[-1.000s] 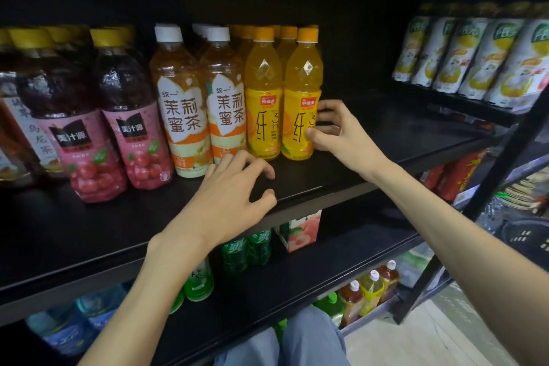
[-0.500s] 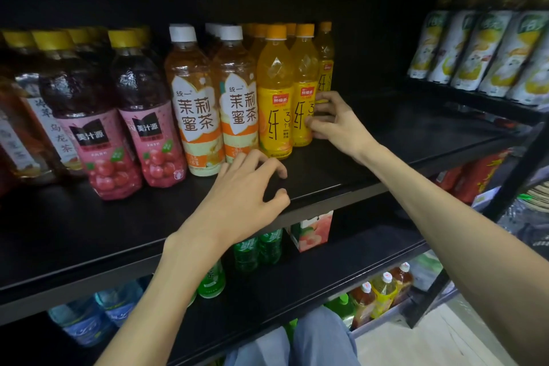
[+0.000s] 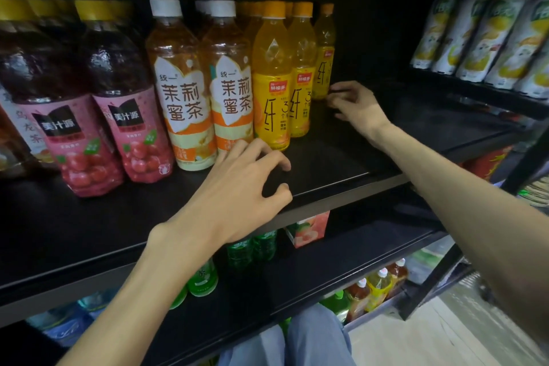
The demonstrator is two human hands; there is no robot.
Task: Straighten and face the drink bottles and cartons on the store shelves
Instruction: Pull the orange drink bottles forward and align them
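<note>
Although most of the front row on the top shelf (image 3: 341, 157) already stands upright with labels forward, the job reads as partly done; the two white-capped tea bottles (image 3: 184, 92) and the two front orange bottles (image 3: 271, 77) face outward in a fairly even line, while a third orange bottle (image 3: 324, 53) stands further back and to the right, out of line with its neighbours. The right hand (image 3: 355, 105) is reaching to the base of that rear bottle with fingers curled; whether the fingertips actually pinch it or only touch it cannot be told from this view. The left hand (image 3: 237, 187) rests on the shelf just in front of the tea bottles, fingers loosely bent, holding nothing. What remains, by judgement: bringing the rear bottle into its column and checking the dark red juice bottles (image 3: 98, 116) at the left, which lean slightly in this wide view. Nearby stock includes pale cans (image 3: 481, 38) on the adjoining right-hand rack, green bottles (image 3: 252, 246) and a peach carton (image 3: 309, 229) on the shelf below; the front orange bottles stand close beside the rear one, leaving little room for fingers.
</note>
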